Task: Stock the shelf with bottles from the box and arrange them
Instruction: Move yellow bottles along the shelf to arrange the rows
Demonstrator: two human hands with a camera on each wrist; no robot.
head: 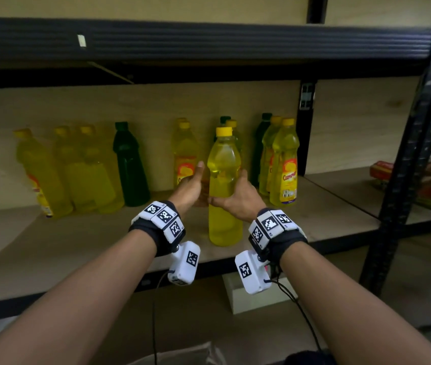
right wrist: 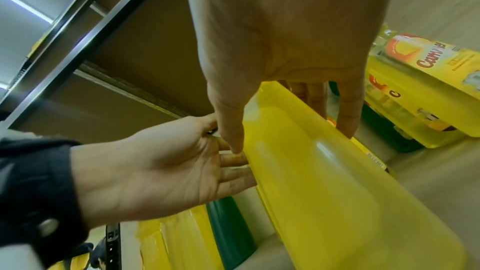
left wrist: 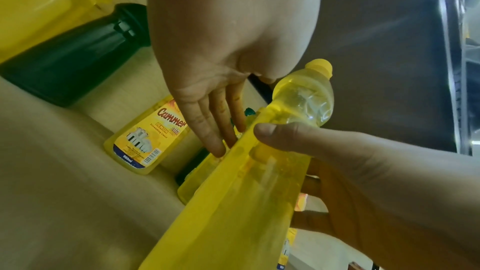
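A label-less yellow bottle [head: 223, 185] [left wrist: 233, 202] [right wrist: 324, 182] with a yellow cap stands upright near the front of the wooden shelf [head: 90, 248]. My right hand [head: 235, 197] [left wrist: 363, 171] [right wrist: 285, 38] grips its middle, thumb across the front and fingers behind. My left hand [head: 194, 184] [left wrist: 207, 73] [right wrist: 155, 167] lies against the bottle's left side with straight fingers touching it. Behind stand more bottles: several yellow ones [head: 43, 175], green ones [head: 130, 167] and a labelled yellow bottle [head: 285, 164] [left wrist: 148, 137].
A black shelf beam [head: 209, 40] runs overhead and a black upright [head: 406, 159] stands on the right. Red packs [head: 382, 172] lie on the neighbouring shelf. A white block [head: 256, 299] sits on the floor below the shelf edge. Bare shelf board shows at the front left.
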